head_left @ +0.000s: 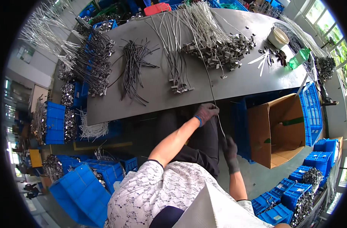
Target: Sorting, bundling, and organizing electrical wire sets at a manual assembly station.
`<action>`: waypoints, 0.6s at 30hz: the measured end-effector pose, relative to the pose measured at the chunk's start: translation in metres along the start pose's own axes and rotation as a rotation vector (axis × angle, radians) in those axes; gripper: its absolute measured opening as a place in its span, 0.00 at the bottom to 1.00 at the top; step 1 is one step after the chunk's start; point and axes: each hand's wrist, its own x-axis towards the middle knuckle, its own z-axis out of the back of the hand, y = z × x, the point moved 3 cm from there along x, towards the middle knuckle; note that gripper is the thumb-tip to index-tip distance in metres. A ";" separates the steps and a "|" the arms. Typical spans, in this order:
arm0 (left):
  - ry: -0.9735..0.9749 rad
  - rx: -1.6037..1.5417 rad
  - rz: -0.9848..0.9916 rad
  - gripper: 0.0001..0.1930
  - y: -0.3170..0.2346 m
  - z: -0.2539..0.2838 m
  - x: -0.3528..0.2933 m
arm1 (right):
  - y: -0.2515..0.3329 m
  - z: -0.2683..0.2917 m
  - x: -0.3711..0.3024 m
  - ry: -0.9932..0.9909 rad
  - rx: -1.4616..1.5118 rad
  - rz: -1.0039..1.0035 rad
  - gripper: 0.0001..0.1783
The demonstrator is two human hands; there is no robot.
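Note:
My left hand (207,114), in a dark glove with a blue cuff, is closed on a thin grey cable (211,88) just off the table's near edge. Beyond that hand the cable runs up over the tabletop; below it, the cable slants down to my right hand (230,152). That dark-gloved hand is lower and to the right, its fingers closed at the cable's lower stretch. A big heap of cables with small metal blocks (222,53) lies farther back. Left of it are a smaller bunch of block-ended cables (176,72) and a loose bundle of dark cables (133,72).
An open cardboard box (259,133) stands in a blue crate (311,114) at my right. On the table's right are a green bottle (300,58), a pale tub (278,37) and white strips (262,61). More blue crates (80,193) with metal parts stand around.

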 end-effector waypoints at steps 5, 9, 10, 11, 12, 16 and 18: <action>-0.033 -0.061 -0.043 0.08 -0.028 0.011 -0.021 | 0.118 -0.030 0.128 -0.278 0.449 0.076 0.24; -0.158 -0.077 -0.130 0.10 -0.040 0.059 -0.005 | 0.138 -0.077 0.191 -0.207 0.349 0.107 0.25; -0.159 -0.058 -0.111 0.10 -0.045 0.076 0.000 | 0.151 -0.089 0.200 -0.185 0.410 0.082 0.23; -0.155 -0.039 -0.094 0.11 -0.049 0.093 0.007 | 0.161 -0.099 0.210 -0.170 0.470 0.056 0.21; -0.202 -0.046 -0.022 0.10 -0.052 0.113 0.014 | 0.171 -0.108 0.221 -0.078 0.549 0.051 0.23; -0.596 0.564 -0.040 0.19 -0.061 0.214 -0.028 | 0.196 -0.074 0.247 -0.388 0.025 0.115 0.23; -0.767 0.839 0.299 0.25 -0.040 0.281 -0.065 | 0.190 -0.045 0.272 -0.600 -0.192 0.211 0.27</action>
